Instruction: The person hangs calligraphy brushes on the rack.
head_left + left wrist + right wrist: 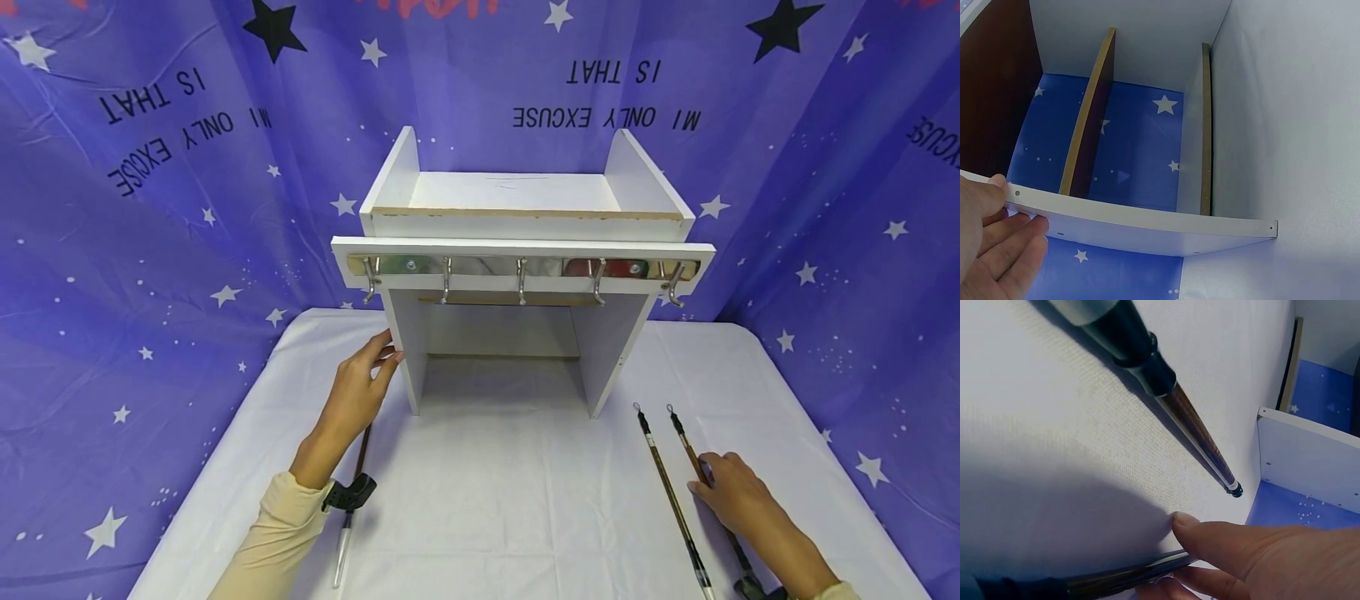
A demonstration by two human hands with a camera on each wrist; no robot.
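Note:
A white wooden shelf rack (525, 227) with a row of metal hooks (521, 283) across its front stands on the table. My left hand (352, 396) holds the edge of its left side panel (1135, 215), thumb on one face and fingers on the other. On the right, my right hand (738, 496) has thumb and fingers around the shaft of a calligraphy brush (684, 442), which lies low along the cloth. Beside it lies a second calligraphy brush (667, 483), its hanging loop toward the rack. A third brush with a clear cap (342, 546) lies partly hidden under my left forearm.
White cloth (517, 500) covers the table. Purple star-printed curtains (480, 92) hang behind and on both sides, close behind the rack. The hooks stick out toward me from the front board. Inside the rack are cross boards (1088, 119).

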